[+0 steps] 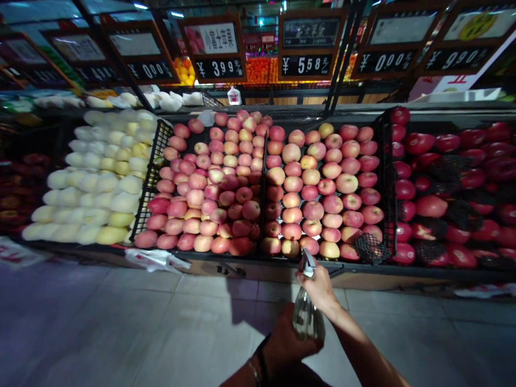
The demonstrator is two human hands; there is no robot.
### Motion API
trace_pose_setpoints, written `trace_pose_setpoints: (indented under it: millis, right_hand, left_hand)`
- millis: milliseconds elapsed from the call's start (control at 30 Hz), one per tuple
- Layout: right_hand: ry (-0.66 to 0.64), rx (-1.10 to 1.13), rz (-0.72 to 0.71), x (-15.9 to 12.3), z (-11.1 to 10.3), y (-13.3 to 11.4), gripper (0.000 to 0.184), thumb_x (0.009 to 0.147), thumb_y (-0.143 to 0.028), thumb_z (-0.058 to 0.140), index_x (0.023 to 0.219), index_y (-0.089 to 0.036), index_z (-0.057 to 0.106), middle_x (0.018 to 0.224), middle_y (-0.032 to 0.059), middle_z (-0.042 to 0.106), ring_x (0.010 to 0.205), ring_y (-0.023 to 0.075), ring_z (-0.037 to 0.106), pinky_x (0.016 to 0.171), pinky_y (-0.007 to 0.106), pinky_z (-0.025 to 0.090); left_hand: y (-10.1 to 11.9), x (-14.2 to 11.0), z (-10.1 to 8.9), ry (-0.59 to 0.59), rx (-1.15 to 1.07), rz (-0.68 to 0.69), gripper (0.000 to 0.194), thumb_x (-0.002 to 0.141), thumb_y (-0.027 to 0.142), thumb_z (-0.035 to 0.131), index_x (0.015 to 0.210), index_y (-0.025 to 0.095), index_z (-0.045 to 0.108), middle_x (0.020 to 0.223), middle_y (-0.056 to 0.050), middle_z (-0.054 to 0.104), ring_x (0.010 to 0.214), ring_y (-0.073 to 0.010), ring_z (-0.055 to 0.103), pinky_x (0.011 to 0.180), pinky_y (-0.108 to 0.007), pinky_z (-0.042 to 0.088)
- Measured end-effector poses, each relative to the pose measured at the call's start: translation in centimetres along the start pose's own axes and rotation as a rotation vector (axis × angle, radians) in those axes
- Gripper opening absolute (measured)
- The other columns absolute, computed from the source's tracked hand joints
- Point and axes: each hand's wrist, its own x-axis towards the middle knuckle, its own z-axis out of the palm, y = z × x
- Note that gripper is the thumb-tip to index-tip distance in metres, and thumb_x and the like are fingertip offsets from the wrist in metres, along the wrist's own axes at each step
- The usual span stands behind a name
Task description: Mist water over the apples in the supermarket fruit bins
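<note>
Tiled floor (121, 322) open below hands — apple bins (322, 188) and black dividers (264, 177) block ahead.

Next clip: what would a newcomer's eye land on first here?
The pink apples heaped in black crates across the middle, with pale yellow fruit left and dark red apples right. Low in front, the right hand and left hand hold a clear spray bottle.

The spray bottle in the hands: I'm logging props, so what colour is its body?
Clear, see-through spray bottle with a pale trigger head, best seen in the head view.
</note>
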Motion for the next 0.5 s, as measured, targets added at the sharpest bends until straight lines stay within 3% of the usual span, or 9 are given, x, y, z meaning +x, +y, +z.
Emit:
trace_pose_setpoints:
  millis: [200,367,500]
  right_hand:
    - [-0.138,0.033,-0.03,-1.2,1.9,-0.5,0.028,0.079,-0.042,0.065,0.1,-0.025,0.067,0.082,0.0008,0.077,0.077,0.0246,0.07,0.074,0.036,0.047]
    - [-0.159,0.019,-0.015,-1.7,3.5,-0.3,0.024,0.072,-0.041,0.062,0.091,-0.026,0.065,0.073,0.0,0.072,0.071,0.0248,0.067,0.072,0.037,0.045]
    - [-0.166,0.022,-0.01,-2.2,3.4,-0.3,0.027,0.075,-0.043,0.061,0.096,-0.026,0.065,0.08,0.0013,0.074,0.076,0.0257,0.069,0.075,0.037,0.047]
  left_hand:
    - [-1.9,-2.7,-0.4,0.069,0.029,-0.039,0.076,0.068,0.034,0.097,0.135,0.024,0.063,0.118,-0.008,0.086,0.104,-0.0337,0.079,0.089,-0.046,0.064]
    - [-1.2,-4.3,-1.4,0.114,0.143,-0.088,0.074,0.069,0.044,0.096,0.132,0.02,0.064,0.118,-0.013,0.086,0.11,-0.039,0.08,0.093,-0.051,0.064]
    - [-0.9,-4.2,-1.0,0.116,0.102,-0.113,0.078,0.063,0.036,0.094,0.133,0.021,0.063,0.117,-0.013,0.087,0.108,-0.0391,0.08,0.094,-0.052,0.064]
